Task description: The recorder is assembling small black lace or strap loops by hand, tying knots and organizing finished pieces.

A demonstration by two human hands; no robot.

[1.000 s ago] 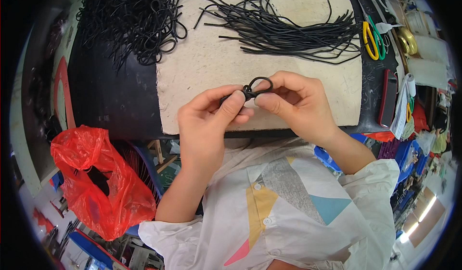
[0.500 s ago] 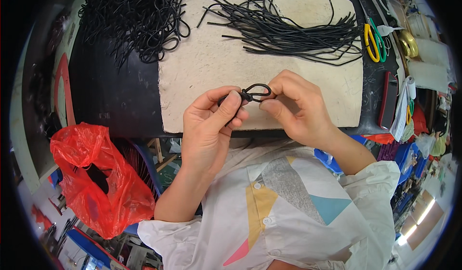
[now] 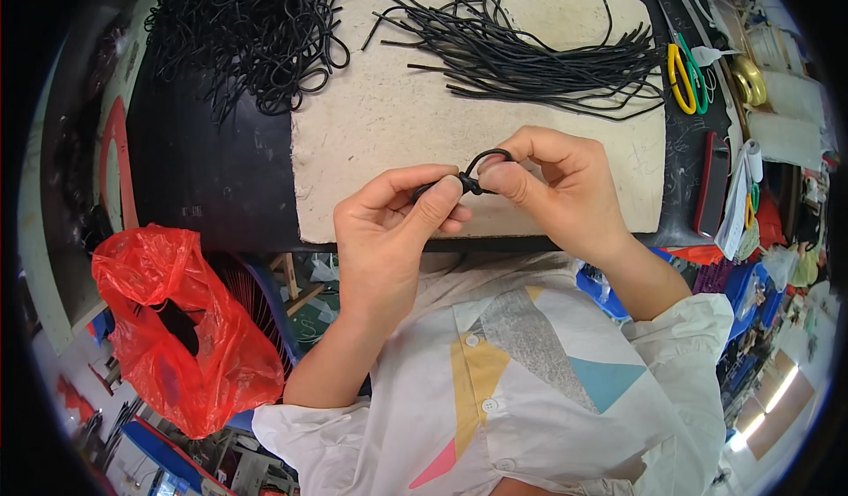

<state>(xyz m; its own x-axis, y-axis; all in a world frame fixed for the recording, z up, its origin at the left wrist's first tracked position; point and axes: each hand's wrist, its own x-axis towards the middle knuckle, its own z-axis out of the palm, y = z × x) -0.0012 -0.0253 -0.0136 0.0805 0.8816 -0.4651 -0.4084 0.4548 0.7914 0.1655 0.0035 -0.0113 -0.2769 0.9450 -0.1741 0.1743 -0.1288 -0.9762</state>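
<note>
Black knotted cord point(image 3: 471, 183) is held over the near part of a pale board point(image 3: 362, 134), clamped between thumb and fingers of the left hand point(image 3: 389, 218), its loop likewise pinched by the right hand point(image 3: 565, 182), with a loose cord bundle point(image 3: 548, 68) beyond and a tangled cord pile point(image 3: 247, 28) farther left

Blk cord point(image 3: 472, 184), knotted, looped twd R, pinched btwn fingers point(image 3: 440, 198), abv pale board point(image 3: 371, 134)

Pale board point(image 3: 380, 125) is leaving a passable strip between the straight black cords point(image 3: 548, 70) and the left hand point(image 3: 386, 222) and right hand point(image 3: 570, 191). Looped black cords point(image 3: 247, 32) are blocking the far left, and yellow-handled scissors point(image 3: 673, 68) are obstructing the far right.
</note>
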